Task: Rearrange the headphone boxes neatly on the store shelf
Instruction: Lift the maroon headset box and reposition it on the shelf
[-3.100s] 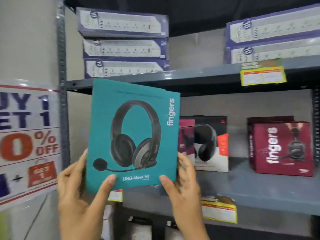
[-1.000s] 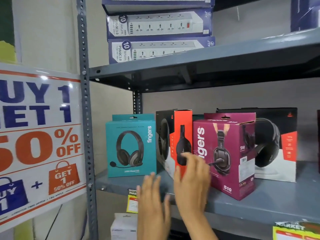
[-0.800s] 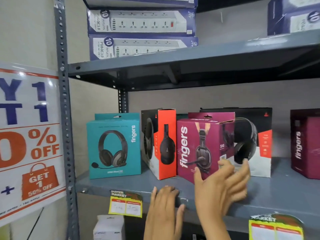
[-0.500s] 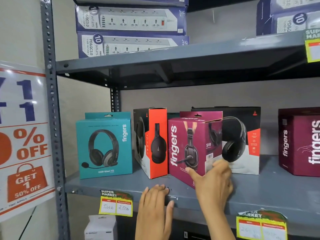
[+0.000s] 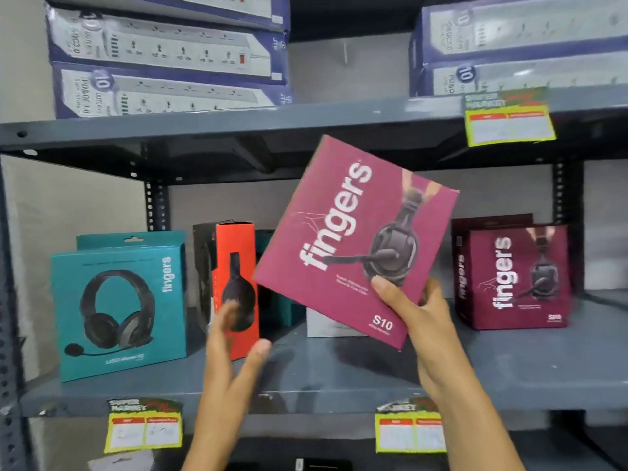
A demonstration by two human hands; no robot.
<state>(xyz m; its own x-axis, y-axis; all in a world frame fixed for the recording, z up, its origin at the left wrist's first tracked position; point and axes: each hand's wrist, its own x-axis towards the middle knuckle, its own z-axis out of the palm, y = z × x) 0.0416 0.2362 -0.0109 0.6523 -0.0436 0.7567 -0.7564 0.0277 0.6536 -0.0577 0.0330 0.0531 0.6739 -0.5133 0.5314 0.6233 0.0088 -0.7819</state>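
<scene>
My right hand (image 5: 421, 314) grips a magenta "fingers" S10 headphone box (image 5: 346, 239) by its lower right corner, lifted off the grey shelf (image 5: 339, 379) and tilted. My left hand (image 5: 234, 348) hovers open in front of the orange-and-black headphone box (image 5: 234, 253), blurred. A teal "fingers" box (image 5: 119, 311) stands at the shelf's left with another teal box behind it. A dark maroon "fingers" box (image 5: 516, 277) stands at the right. A white-bottomed box (image 5: 326, 324) is mostly hidden behind the lifted one.
Blue-and-white power strip boxes (image 5: 163, 56) are stacked on the upper shelf (image 5: 272, 120), left and right. Yellow price tags (image 5: 142, 426) hang on the shelf edges. A perforated metal upright (image 5: 154, 205) stands at the back left.
My right hand has lifted the magenta box off the shelf and tilted it toward me. My left hand has risen from the shelf edge toward the orange box. The view has moved closer.
</scene>
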